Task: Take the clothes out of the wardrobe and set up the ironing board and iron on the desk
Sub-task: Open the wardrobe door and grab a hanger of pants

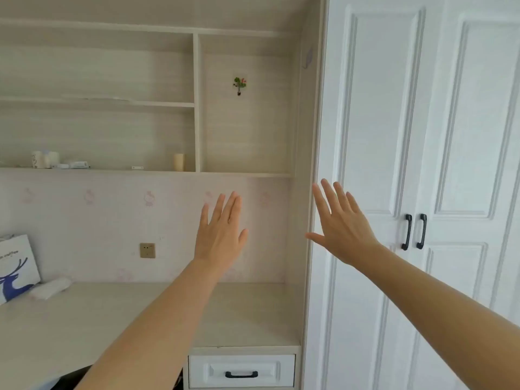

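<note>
Opening step: my left hand [222, 235] and right hand [342, 229] are raised, fingers straight and spread, holding nothing. The wardrobe [377, 122] beside the desk [84, 319] is closed, so any clothes are hidden. I would curl the right fingers round the nearer black handle [407, 232] and pull squarely outward.

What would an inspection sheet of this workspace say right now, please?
Surface: pale desk, with a paper bag and a white bundle at its left end.
Job's things: wardrobe doors shut; clothes, ironing board and iron not seen.
Clutter: small containers and a cream cylinder on the shelf.
Hands: left hand and right hand open, raised, holding nothing.
Cables: nothing seen; wall socket has nothing plugged in.
Surroundings: drawer below the desk's right end is shut.
</note>
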{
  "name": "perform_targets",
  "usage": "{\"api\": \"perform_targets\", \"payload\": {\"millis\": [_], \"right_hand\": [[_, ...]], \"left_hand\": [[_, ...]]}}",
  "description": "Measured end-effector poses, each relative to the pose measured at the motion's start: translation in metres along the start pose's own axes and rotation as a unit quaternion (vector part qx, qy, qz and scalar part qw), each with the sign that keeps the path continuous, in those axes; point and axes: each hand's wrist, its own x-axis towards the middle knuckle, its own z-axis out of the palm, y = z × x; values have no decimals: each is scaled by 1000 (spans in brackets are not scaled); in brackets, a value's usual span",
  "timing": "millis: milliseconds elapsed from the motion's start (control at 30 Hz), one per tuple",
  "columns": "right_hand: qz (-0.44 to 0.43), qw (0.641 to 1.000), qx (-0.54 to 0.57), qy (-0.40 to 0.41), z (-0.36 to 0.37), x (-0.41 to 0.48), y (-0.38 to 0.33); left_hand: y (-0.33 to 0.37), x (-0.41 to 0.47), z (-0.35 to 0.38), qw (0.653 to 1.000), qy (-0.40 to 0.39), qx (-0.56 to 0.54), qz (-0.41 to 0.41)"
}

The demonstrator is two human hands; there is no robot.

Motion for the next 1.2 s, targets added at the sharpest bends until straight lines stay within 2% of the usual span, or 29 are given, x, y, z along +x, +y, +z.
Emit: {"api": "perform_targets", "payload": {"millis": [133, 333, 533, 867, 1067, 1200], "right_hand": [[-4, 1000, 9, -24, 41, 8, -3], [15, 997, 20, -76, 103, 15, -3], [65, 988, 48, -130, 156, 4, 6], [190, 959, 83, -194, 204, -31, 46], [256, 942, 95, -197, 226, -43, 100], [286, 933, 104, -191, 240, -38, 147]], "left_hand": [[1, 14, 41, 999, -3, -17, 30], [13, 35, 111, 989, 23, -129, 67], [43, 41, 174, 972, -11, -212, 104], [129, 30, 245, 926, -101, -333, 146], [198, 38, 272, 903, -113, -377, 172], [246, 56, 279, 901, -108, -379, 183]]}}
